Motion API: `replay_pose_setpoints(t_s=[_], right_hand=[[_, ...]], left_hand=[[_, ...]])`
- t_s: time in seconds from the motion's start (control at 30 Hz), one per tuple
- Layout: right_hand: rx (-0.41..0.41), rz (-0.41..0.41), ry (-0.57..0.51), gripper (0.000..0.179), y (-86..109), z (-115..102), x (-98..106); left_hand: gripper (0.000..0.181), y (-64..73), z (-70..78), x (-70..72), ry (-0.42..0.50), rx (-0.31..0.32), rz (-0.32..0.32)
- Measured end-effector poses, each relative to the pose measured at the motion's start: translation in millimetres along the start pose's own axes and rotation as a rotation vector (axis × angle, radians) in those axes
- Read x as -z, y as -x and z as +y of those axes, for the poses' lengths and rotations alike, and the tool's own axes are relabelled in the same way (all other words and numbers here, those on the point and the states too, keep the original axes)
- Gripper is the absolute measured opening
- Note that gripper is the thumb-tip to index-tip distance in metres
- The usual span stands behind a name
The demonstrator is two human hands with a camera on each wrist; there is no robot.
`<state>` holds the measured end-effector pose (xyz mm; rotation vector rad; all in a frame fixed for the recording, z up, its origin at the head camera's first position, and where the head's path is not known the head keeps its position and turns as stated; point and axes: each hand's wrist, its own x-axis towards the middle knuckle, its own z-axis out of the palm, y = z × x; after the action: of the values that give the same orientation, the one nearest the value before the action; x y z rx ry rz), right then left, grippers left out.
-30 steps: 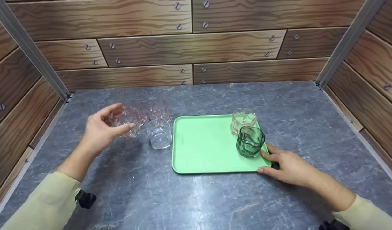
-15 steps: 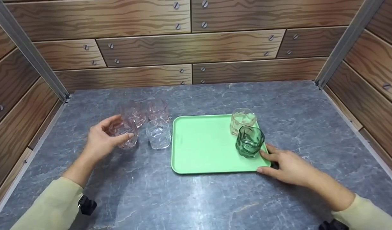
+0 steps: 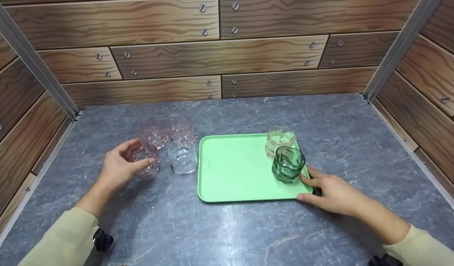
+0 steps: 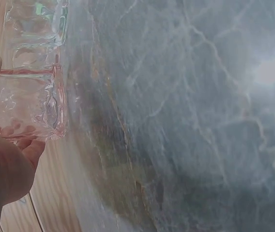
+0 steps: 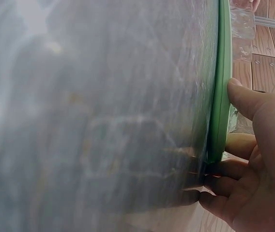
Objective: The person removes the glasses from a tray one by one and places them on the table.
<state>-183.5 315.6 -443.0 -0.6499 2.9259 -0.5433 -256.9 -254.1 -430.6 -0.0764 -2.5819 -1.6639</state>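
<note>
My left hand (image 3: 118, 164) has its thumb and fingers around a faceted pink glass (image 3: 151, 170), low at the table on the left. In the left wrist view the pink glass (image 4: 28, 104) shows upright, fingers behind it. Two more pink glasses, one at the back left (image 3: 155, 135) and another beside it (image 3: 182, 127), stand behind a clear glass (image 3: 183, 159). My right hand (image 3: 332, 192) holds the near right corner of a green tray (image 3: 234, 170), thumb at the front rim. On the tray's right side are a dark green glass (image 3: 288, 166) and a pale yellowish glass (image 3: 280, 138).
The grey marbled tabletop (image 3: 197, 232) runs under everything. Wood-patterned panels (image 3: 223, 55) close off the back and both sides, with metal posts (image 3: 395, 51) at the corners. The clear glass stands close to the tray's left edge.
My left hand has lowered the pink glass and brought it nearer, to the front of the pink glass at the back left. My right hand and the tray have stayed put.
</note>
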Motion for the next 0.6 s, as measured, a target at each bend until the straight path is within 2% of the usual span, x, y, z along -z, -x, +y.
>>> replay_pose_setpoints(t_s=[0.6], right_hand=[[0.007, 0.012, -0.004, 0.081, 0.7, 1.3, -1.4]], left_hand=[[0.086, -2.3, -6.4, -4.6, 0.032, 0.027, -0.008]])
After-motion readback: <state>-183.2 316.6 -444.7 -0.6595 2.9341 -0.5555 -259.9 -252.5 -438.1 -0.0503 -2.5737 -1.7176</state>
